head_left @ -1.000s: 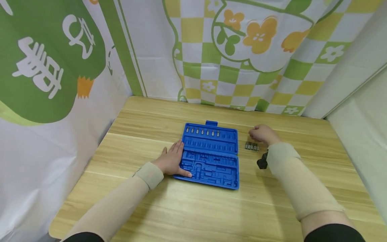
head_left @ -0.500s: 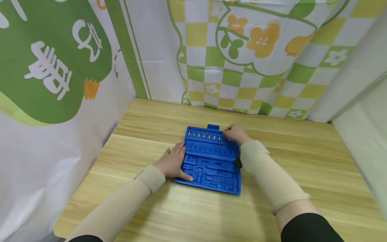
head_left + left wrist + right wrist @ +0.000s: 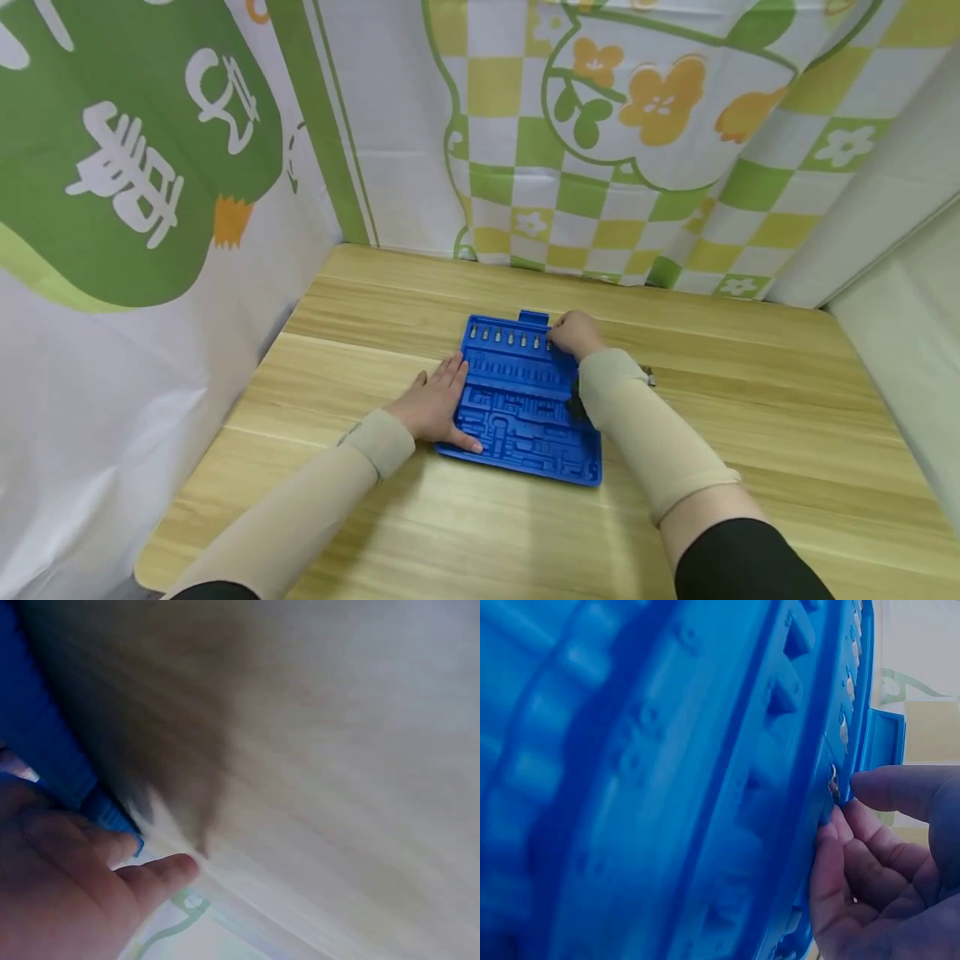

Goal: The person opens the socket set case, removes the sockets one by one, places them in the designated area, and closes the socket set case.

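Observation:
A blue plastic tool case (image 3: pixel 525 458) lies open and flat on the table, its moulded recesses facing up. Along its upper row stand several small metal bits (image 3: pixel 511 338). My left hand (image 3: pixel 431 408) rests on the case's left edge, thumb spread over the lower half and fingers straight along the side. At the right end of the bit row, my right hand (image 3: pixel 577 333) has its fingertips together, pinching a small bit mostly hidden by them. In the right wrist view, a silver bit (image 3: pixel 834 781) shows in a slot right beside the fingertips (image 3: pixel 866 787).
More loose bits (image 3: pixel 649 377) lie on the wooden table (image 3: pixel 750 400), partly covered by the right forearm. A black wrist camera (image 3: pixel 576 403) hangs over the case's right side. Patterned curtain (image 3: pixel 570 208) borders the table's back edge.
My right hand has moved left from beside the loose bits to the end of the case's upper row, then slightly further left. My left hand stays on the case edge.

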`<state>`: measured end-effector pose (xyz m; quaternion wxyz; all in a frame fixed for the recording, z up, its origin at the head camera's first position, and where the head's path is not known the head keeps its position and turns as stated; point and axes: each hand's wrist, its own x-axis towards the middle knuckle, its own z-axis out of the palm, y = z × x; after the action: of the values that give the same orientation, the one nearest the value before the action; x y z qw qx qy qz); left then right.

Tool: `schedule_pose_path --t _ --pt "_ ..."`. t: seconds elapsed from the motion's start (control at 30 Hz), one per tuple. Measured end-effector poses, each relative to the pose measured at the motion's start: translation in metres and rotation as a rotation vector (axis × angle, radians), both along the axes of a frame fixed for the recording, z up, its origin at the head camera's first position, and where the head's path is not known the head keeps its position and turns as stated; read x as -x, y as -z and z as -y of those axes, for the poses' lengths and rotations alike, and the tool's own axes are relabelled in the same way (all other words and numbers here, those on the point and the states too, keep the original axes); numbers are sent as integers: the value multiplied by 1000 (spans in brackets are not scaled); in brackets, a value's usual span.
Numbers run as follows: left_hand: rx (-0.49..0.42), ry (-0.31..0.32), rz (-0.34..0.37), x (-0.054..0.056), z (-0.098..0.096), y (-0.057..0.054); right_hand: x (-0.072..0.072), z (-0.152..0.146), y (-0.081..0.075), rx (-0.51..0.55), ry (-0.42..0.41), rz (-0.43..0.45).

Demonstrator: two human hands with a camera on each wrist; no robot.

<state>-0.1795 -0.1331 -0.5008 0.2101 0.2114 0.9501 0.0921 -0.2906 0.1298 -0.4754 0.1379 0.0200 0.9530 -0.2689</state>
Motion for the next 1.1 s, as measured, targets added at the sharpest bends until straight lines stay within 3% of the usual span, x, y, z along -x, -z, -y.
schedule_pose_path --t 0.37,0.67,0.93,1.1 --pt "137 -22 34 -3 -15 -25 -6 2 5 59 92 20" --pt "140 -26 37 -5 -12 -24 -6 3 8 102 87 34" --pt "146 -24 34 0 -14 -26 -1 5 9 -93 8 -43" --pt "144 -21 45 -2 -17 -29 -2 6 7 -135 26 -32"
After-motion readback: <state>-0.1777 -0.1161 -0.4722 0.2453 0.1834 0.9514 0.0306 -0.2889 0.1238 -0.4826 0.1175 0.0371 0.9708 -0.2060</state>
